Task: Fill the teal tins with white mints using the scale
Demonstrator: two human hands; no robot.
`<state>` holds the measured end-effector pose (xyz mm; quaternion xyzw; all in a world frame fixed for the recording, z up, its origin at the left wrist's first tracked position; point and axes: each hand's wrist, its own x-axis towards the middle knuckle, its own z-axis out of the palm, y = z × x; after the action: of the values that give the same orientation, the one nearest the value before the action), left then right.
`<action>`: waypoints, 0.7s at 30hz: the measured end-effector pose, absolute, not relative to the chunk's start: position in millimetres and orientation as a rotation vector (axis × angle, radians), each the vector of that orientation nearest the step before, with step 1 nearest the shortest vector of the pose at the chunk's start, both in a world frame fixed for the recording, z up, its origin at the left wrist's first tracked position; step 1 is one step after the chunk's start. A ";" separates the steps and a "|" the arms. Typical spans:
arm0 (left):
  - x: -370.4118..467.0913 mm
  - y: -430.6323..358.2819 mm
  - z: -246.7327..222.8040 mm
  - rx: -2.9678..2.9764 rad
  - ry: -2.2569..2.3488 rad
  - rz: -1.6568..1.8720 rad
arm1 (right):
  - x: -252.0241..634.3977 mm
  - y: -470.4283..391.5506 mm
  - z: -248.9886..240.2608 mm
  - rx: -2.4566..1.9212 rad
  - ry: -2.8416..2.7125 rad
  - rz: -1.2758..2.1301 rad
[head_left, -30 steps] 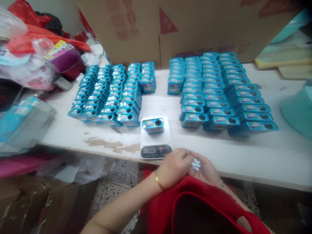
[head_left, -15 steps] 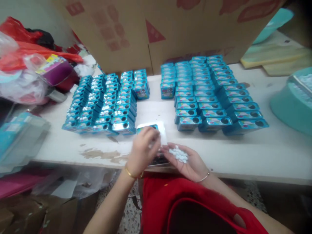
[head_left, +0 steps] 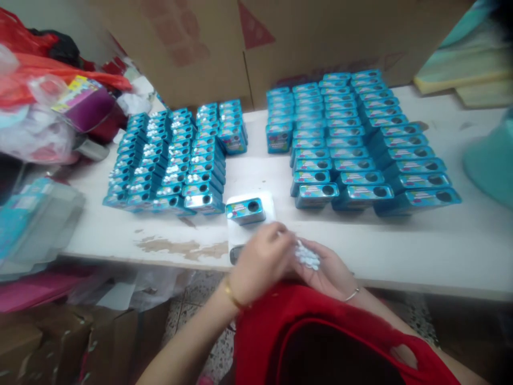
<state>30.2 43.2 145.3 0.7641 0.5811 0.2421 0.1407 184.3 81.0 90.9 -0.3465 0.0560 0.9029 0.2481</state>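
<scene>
My left hand (head_left: 266, 251), wearing a gold bracelet, reaches over to my right hand (head_left: 331, 270) with its fingertips pinched beside the pile there. Whatever lies between those fingertips is hidden. In my cupped, upturned right palm rests a heap of small white tablets (head_left: 308, 256). One blue tin (head_left: 245, 210) with a dark round spot on its top stands on a white flat device like a small scale (head_left: 268, 203), just beyond my left hand. The front of this device is partly covered by my left hand.
Rows of blue tins (head_left: 168, 160) with white tablets on many tops stand at left. More rows (head_left: 340, 144) without visible tablets stand at right. Behind rises a large cardboard box (head_left: 216, 53). A teal tub (head_left: 491, 160) is at far right, plastic bags (head_left: 36, 128) at far left.
My left hand has moved from above the tin back towards me and right, to the tablets in my right palm. The tin on the white device now shows fully. The view has shifted slightly.
</scene>
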 end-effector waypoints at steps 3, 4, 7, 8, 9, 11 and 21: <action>63.8 32.5 113.5 2.279 1.637 0.491 | 196.1 76.6 87.1 -1.096 0.194 2.402; 71.7 30.2 104.2 2.287 1.649 0.456 | 199.8 75.3 86.6 -1.134 0.210 2.393; 83.5 26.7 89.0 2.266 1.671 0.416 | 207.9 72.0 86.2 -1.187 0.239 2.373; 84.5 26.5 88.4 2.245 1.673 0.403 | 209.4 71.2 86.1 -1.192 0.238 2.371; 84.6 26.5 89.4 2.216 1.678 0.387 | 210.3 70.6 85.8 -1.192 0.233 2.377; 83.9 26.5 93.7 2.149 1.694 0.346 | 210.8 69.7 85.2 -1.186 0.227 2.397; 81.9 21.9 90.0 2.181 1.668 0.522 | 204.9 68.0 88.7 -1.232 0.295 2.334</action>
<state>81.9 21.9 90.0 0.7687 0.5878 0.1840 0.1723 204.9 68.0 88.7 -0.4504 0.1080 0.8530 0.2405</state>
